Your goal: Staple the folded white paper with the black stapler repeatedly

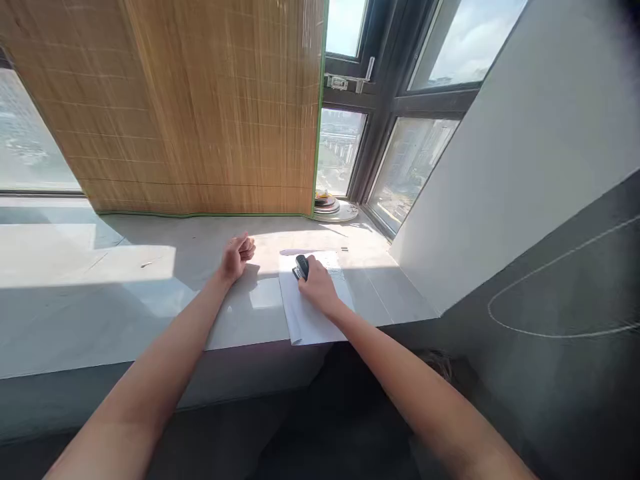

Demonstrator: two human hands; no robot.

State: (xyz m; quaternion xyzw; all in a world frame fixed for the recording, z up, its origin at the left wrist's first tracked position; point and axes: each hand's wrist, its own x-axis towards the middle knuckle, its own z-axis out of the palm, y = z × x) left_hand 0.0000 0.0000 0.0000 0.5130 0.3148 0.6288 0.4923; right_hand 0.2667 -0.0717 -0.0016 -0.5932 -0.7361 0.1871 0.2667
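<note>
Here's your right-hand grip [319, 285], clenched around the black stapler [302, 265], thumb and fingers wrapped over its body. The stapler sits over the upper left part of the white paper [310, 320], its nose pointing away from you and a little left; whether any paper lies between its two arms, you can't tell from here. The paper lies lengthwise toward you, its near edge right by the front of the pale windowsill [390, 287], with faint writing showing near the top, just beyond your knuckles.

Over to your left-hand grip [239, 257]: fingers curled in, well apart from the paper, above the sill and off to its left. Just past the paper's far right corner there's a small dark strip [345, 249], too small to make out.

Farther out, in the corner, a stack of plates [327, 205] stands by the window [343, 147]. A brown slatted blind [210, 107] hangs across the glass on your left, sunlight lands in bright patches on the sill, and a pale wall [520, 120] rises on your right.
</note>
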